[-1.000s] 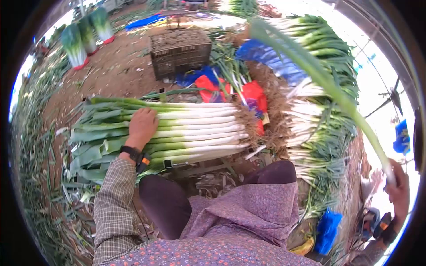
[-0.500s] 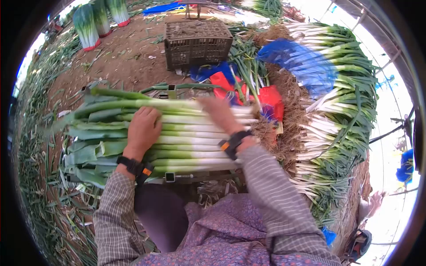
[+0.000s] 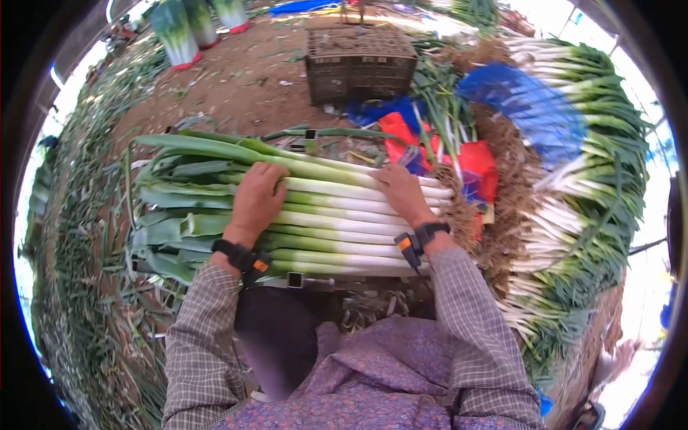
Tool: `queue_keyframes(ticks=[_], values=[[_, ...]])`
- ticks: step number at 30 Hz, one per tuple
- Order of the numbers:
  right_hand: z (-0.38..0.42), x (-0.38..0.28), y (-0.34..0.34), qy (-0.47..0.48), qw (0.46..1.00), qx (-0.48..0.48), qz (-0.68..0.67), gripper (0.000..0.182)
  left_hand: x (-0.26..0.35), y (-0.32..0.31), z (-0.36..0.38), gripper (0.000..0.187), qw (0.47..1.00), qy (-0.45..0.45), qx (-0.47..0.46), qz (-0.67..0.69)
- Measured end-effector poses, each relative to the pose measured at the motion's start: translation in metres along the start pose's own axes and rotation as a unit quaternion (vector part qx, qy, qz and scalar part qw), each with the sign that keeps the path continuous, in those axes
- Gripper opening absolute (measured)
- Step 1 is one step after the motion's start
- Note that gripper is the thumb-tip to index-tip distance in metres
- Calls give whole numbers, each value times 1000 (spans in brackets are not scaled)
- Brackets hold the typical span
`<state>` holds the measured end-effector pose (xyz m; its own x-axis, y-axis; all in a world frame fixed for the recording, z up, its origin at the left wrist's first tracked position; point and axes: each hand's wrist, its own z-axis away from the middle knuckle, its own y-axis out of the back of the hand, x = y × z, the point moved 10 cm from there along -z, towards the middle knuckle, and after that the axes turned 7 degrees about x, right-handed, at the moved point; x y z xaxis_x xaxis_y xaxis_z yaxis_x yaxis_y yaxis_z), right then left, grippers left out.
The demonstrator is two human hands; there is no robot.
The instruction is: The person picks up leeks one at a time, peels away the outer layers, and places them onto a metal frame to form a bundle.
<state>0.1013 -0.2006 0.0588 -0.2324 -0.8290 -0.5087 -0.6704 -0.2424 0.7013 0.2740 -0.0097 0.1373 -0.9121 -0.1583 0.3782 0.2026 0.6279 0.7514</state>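
Note:
A wide row of leeks (image 3: 337,223) lies side by side across a low stand in front of me, green leaves to the left and roots to the right. My left hand (image 3: 259,197) rests on the green stems near the far edge, its fingers curled over a leek. On the white stems, close to the roots, my right hand (image 3: 403,190) has its fingers bent around the farthest leek. Small metal brackets of the stand show at the far and near sides of the row.
Beyond the leeks stands a dark plastic crate (image 3: 360,66). Red bags (image 3: 479,168) and blue netting (image 3: 527,104) lie at the right, by a long leek pile (image 3: 595,179). Wrapped bundles (image 3: 174,36) stand at the back left. Loose leaves (image 3: 93,236) litter the left ground.
My right hand, blurred and raised before, has come down onto the far leek at its white part. My left hand stays on the leeks. The whole view has shifted, so the scene sits farther right.

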Motion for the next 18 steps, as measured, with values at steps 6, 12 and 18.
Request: queue_keyframes(ticks=[6,12,18], values=[[10,0,1,-34,998,-17,-60,25,25,20,-33,31,985,-111,60,-120],[18,2,13,-34,996,-12,-79,31,-12,-25,-21,23,980,-29,-98,-170],[6,57,14,-258,892,-102,-356,26,-16,-27,-22,19,983,-42,-78,-162]])
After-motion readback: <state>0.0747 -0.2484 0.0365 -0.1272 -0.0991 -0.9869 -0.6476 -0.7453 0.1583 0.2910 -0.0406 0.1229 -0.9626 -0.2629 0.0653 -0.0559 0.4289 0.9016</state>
